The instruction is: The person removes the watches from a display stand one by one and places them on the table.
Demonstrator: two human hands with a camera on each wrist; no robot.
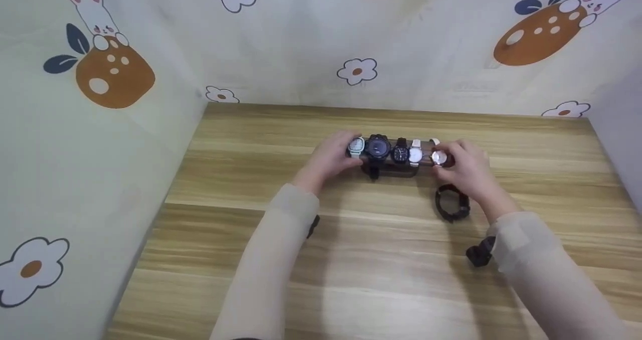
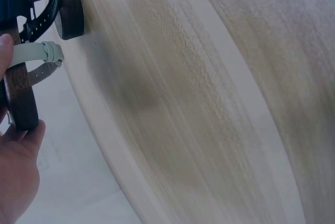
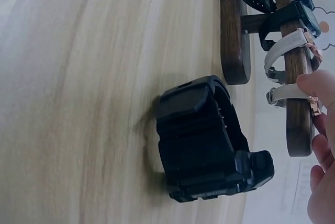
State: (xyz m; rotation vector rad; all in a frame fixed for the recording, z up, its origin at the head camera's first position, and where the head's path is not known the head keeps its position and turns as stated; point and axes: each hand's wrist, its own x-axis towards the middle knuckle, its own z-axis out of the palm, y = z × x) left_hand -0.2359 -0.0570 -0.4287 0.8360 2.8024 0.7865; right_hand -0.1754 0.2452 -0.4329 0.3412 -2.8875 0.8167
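Note:
A dark wooden watch stand (image 3: pixel 299 130) carries a row of watches on its bar. My left hand (image 1: pixel 328 155) grips the stand's left end, its thumb against the strap of a mint-green watch (image 1: pixel 356 146). My right hand (image 1: pixel 471 172) pinches a small white-strapped watch (image 1: pixel 439 158) at the right end, thumb on the strap and the other fingers behind the bar. Between the hands sit a large black watch (image 1: pixel 378 147), a smaller dark watch (image 1: pixel 400 153) and another white-strapped watch (image 1: pixel 416 154). The mint strap is buckled in the left wrist view.
A black watch with a closed strap (image 3: pixel 193 143) stands on its side on the wooden tabletop (image 1: pixel 381 270), just in front of the right hand. Patterned cloth walls (image 1: pixel 291 54) rise behind and beside the table. Dark wrist cameras (image 1: pixel 480 252) hang below the sleeves.

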